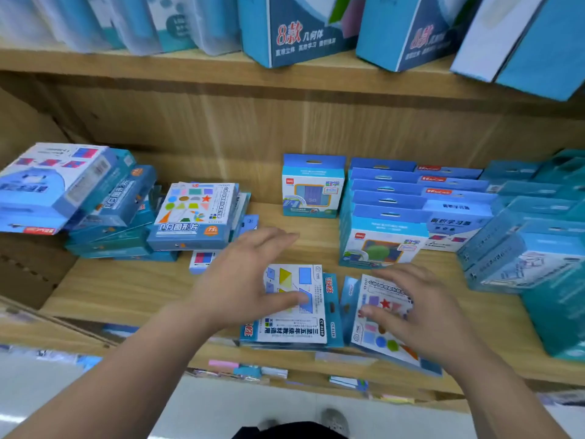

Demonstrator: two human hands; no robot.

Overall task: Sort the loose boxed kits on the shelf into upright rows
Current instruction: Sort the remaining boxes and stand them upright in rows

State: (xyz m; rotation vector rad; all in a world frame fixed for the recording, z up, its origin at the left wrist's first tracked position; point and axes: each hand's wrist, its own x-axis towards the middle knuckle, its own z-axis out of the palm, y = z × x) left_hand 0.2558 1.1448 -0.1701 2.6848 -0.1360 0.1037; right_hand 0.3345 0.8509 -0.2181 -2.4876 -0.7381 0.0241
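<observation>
reaching over the front lip of the shelf [126,286], the left hand [243,280] has its fingers spread and straight, with the thumb lying on the flat kit [294,324]. this kit is a white-faced box printed with a yellow triangle and blue squares, and it tops a small stack at the shelf's edge. just right of the flat kit and touching it, the star kit [383,299] lies tilted. the right hand [421,312] rests on it palm down, fingers loosely spread and pinching nothing. just behind and left of the flat kit a small box [202,259] lies flat, partly hidden by the left hand. behind and right of the flat kit stands the upright row [384,236] of blue boxes, front to back. right of that row, leaning boxes [522,248] slump. straight behind the flat kit a single box [311,191] stands upright against the back panel. behind and left sits the shapes stack [196,213], lying flat. further left is the tumbled pile [63,191]. above, tall boxes [297,30] line the upper shelf [158,63].
</observation>
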